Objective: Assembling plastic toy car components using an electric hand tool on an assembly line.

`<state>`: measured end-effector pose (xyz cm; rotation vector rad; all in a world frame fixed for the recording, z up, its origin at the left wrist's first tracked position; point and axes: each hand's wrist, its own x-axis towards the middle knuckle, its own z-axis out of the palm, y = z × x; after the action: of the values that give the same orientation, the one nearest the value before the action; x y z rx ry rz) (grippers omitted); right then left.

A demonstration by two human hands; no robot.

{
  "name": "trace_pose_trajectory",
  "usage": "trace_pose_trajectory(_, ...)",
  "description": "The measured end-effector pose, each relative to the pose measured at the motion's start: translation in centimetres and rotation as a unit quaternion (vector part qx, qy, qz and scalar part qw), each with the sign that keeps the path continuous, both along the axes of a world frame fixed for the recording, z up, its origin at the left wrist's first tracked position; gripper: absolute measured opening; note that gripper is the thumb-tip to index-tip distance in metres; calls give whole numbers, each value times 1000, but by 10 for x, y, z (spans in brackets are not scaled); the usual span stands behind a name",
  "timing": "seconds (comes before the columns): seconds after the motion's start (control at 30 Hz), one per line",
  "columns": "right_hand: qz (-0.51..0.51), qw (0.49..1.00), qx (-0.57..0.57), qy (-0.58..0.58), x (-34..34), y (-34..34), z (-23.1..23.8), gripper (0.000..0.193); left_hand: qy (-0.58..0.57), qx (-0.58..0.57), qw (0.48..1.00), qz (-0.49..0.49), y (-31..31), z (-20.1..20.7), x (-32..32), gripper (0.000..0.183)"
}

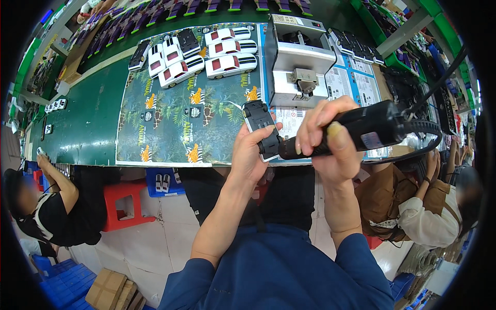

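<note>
My left hand (244,155) is closed around a toy car (257,118), turned over so that its black underside faces up and a white edge shows along one side. In my right hand (336,150) I grip a black electric screwdriver (369,125), lying nearly level, with a cable off its rear end. Its nose is against or just beside the car's near end; the bit itself cannot be made out. Beyond my hands, several white toy cars (182,71) with black stripes and red windows stand on the patterned sheet, with black car bases (189,41) among them.
A metal machine (297,62) stands just beyond my hands. More black car bases (356,45) lie to its right. Purple and green parts (191,6) line the far side. Co-workers sit left and right, near a red stool (124,204) and a blue bin (168,183).
</note>
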<state>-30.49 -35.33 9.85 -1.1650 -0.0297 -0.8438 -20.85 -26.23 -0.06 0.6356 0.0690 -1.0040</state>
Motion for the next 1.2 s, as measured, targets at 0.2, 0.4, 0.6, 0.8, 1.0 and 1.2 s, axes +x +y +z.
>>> trace_pose_trajectory(0.2, -78, 989, -10, -127, -2, -45, 44, 41, -22, 3, 999, -24, 0, 2, -1, 44)
trace_pose_trajectory(0.4, -259, 929, 129, -233, 22, -170, 55, 44, -42, 26, 999, -20, 8, -1, -3, 45)
trace_pose_trajectory(0.6, -284, 927, 179, -166, 30, -190, 26, 39, -61, 23, 997, -40, 8, -3, -3, 39)
trace_pose_trajectory(0.8, -259, 957, 119, -59, 3, -163, 8, 36, -19, -88, 990, -111, 8, -2, -11, 66)
trace_pose_trajectory(1.0, -239, 952, -121, 151, -45, -67, -46, 43, -40, -64, 981, -181, 17, 1, -28, 74)
trace_pose_trajectory(1.2, 23, 858, -459, 232, -64, -50, -12, 56, -25, -88, 942, -322, 35, 1, -34, 83)
